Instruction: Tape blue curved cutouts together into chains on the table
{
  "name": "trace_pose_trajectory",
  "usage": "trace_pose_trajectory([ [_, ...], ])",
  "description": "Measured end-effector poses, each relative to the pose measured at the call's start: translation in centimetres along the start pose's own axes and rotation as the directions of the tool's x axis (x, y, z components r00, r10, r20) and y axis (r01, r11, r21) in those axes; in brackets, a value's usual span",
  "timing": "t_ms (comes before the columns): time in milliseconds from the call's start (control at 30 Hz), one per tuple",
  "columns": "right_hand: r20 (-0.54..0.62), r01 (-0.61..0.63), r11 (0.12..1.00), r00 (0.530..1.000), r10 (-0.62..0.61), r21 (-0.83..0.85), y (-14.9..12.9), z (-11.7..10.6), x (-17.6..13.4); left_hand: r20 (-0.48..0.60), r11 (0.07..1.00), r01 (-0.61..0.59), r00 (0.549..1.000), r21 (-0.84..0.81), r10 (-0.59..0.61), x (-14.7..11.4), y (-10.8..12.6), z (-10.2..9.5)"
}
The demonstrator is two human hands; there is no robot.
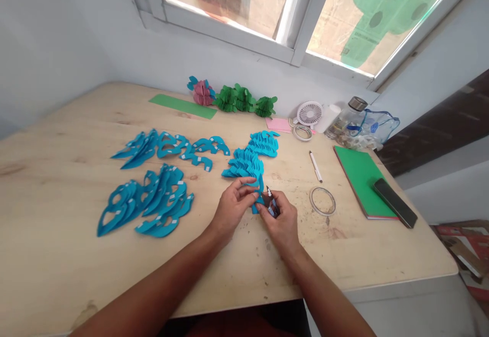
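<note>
My left hand [234, 205] pinches a blue paper piece [260, 184] with thumb and fingers, near the middle front of the table. Close on its right, my right hand [280, 219] is closed around small dark scissors [269, 200] with bluish handles. Their blades point up and away, beside the paper; whether they touch it I cannot tell. Just beyond my hands lie a fanned stack of blue paper cutouts [244, 163] and a second blue stack [264, 143]. To the left are more curved blue cutouts [164, 197] with small white squares on them, and another such group [171, 146].
Green paper ornaments [235, 98], a pink ornament [202, 93] and a green strip [182, 106] are along the wall. Rightward are a small fan [309, 113], a bottle [344, 118], a pen [315, 166], a tape roll [323, 201] and a phone [395, 203] on green sheets [357, 174].
</note>
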State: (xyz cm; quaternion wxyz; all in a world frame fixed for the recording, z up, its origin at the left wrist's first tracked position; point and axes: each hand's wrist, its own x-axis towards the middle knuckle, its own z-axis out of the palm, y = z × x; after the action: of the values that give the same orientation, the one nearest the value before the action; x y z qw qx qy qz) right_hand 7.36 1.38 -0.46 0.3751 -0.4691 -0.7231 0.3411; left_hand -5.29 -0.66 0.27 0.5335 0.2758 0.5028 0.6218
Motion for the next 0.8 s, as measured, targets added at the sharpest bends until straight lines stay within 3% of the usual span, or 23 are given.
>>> trace_pose_trajectory([
  [400, 0.030, -0.038, 0.998, 0.999, 0.037, 0.054, 0.36, 0.12, 0.12, 0.036, 0.996, 0.013, 0.999, -0.090, -0.010, 0.52, -0.20, -0.30],
  [800, 0.061, -0.085, 0.992, 0.995, 0.080, 0.088, 0.07, -0.10, 0.47, -0.042, 1.000, -0.005, 0.999, 0.024, 0.006, 0.23, 0.16, -0.30],
])
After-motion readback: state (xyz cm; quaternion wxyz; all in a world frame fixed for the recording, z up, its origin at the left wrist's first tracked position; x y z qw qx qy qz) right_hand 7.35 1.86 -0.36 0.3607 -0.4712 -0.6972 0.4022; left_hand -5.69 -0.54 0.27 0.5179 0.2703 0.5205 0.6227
